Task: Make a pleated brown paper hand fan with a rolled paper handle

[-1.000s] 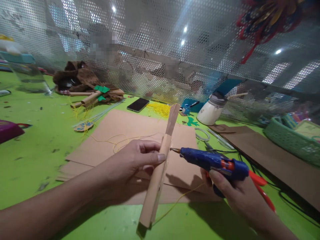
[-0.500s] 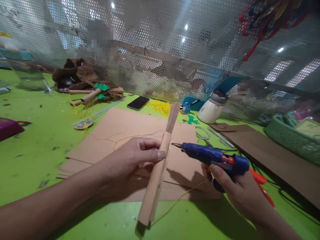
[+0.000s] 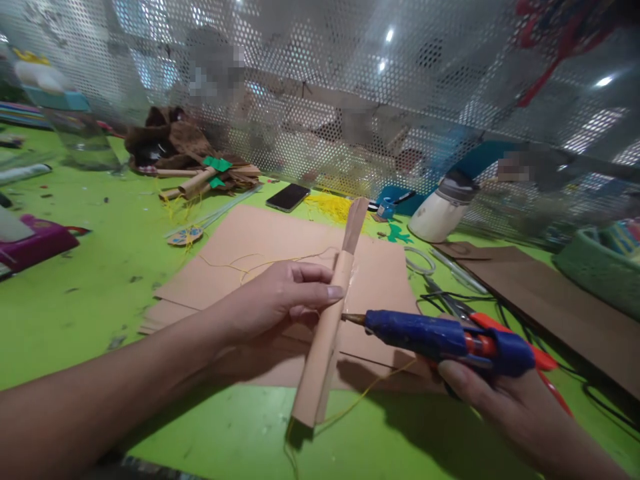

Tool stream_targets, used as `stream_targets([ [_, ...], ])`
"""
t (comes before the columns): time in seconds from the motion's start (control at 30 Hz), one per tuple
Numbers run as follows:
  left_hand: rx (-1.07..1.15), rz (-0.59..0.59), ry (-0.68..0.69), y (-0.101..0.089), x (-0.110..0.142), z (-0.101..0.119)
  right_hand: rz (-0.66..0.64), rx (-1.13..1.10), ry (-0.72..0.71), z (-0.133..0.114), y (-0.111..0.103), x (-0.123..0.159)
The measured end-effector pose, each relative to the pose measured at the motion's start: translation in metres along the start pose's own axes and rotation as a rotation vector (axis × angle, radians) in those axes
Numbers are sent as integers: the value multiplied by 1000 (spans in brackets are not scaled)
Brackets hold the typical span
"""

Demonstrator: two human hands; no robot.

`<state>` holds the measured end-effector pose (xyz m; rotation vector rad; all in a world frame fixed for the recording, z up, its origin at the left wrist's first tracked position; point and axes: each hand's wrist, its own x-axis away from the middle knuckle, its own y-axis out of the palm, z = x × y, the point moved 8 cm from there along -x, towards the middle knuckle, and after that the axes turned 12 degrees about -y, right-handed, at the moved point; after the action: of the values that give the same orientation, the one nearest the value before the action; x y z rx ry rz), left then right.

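Note:
My left hand [image 3: 280,300] grips a rolled brown cardboard tube [image 3: 327,327], held slanted with its lower end near the table and its flat upper flap pointing away. My right hand [image 3: 505,407] is wrapped round a blue hot glue gun [image 3: 440,337] with an orange band. The gun's metal nozzle touches the tube's right edge about halfway up. A shiny streak of glue shows on the tube just above the nozzle. A thin yellow thread [image 3: 360,400] trails from under the tube across the green table [image 3: 90,293].
Brown cardboard sheets [image 3: 260,247] lie under my hands, another sheet [image 3: 550,293] at the right. A phone [image 3: 287,197], yellow fibres [image 3: 330,207], white glue pot [image 3: 440,210], red-handled scissors [image 3: 520,340], green basket [image 3: 600,267] and perforated metal screen [image 3: 320,100] stand behind.
The glue gun's nozzle has slid down along the tube's right edge, leaving glue above it. The view has shifted a little to the left; my left hand keeps its grip.

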<state>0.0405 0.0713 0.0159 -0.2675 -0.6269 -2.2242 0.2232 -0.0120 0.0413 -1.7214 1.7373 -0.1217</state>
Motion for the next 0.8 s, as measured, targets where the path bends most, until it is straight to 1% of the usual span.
stream_targets([
  [0.13,22,62,-16,-5,-2,-1,-97,66,-96,-5,1,-3],
  [0.23,20,81,-3,-7,-3,-1,-187,58,-179,-11,5,-6],
  [0.3,33,93,-7,-8,-4,-2,-233,37,-196,-14,9,-7],
  [0.37,49,114,-11,-11,-5,-2,-251,23,-193,-17,12,-8],
  [0.5,25,107,-8,-10,-5,1,-239,30,-184,-21,11,-7],
  [0.6,15,98,3,-8,-4,3,-217,45,-206,-22,8,-7],
  [0.7,23,116,5,-7,-3,2,-181,81,-222,-19,4,-7],
  [0.8,28,119,37,-6,-2,3,-143,124,-200,-11,0,-6],
])
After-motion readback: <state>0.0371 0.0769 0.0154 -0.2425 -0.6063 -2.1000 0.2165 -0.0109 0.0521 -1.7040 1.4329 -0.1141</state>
